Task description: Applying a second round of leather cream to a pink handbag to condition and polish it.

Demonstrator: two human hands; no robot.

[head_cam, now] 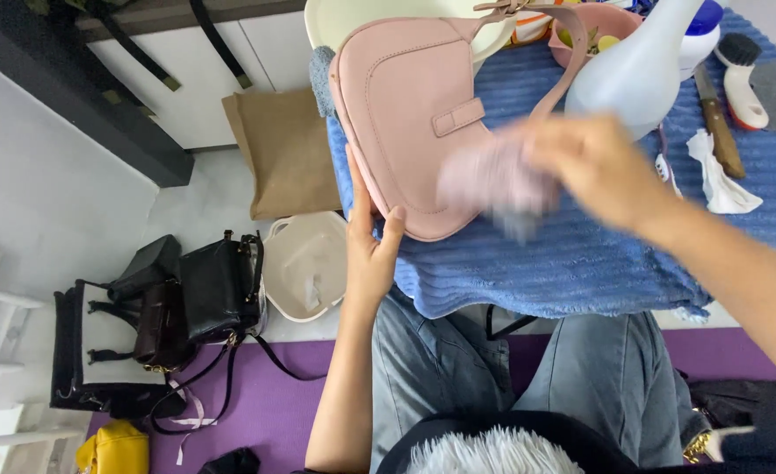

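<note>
A: From the head view, which step is this?

B: Wiping, I'd judge. The pink handbag (pixel 410 123) lies flat on the blue ribbed towel (pixel 581 254) covering the surface. The left hand (pixel 370 250) steadies the bag's lower edge, its grip closed lightly on the rim, thumb on top. The right hand (pixel 594 167) presses a pale cloth (pixel 493 180) on the bag's front, grip closed on the cloth; both are blurred.

A: What does the next stroke call for?

B: Probably the same firm hold at the edge, so the bag doesn't slide on the towel.

A: What lies around?

B: A white spray bottle (pixel 638 70) stands just beside the right hand, close enough to get knocked. Further right lie a wooden-handled knife (pixel 720 132), a brush (pixel 743 75) and a crumpled tissue (pixel 720 180). Down on the floor are a white basin (pixel 305 263), a brown paper bag (pixel 287 154) and several black bags (pixel 186 303), well apart from the work.
</note>
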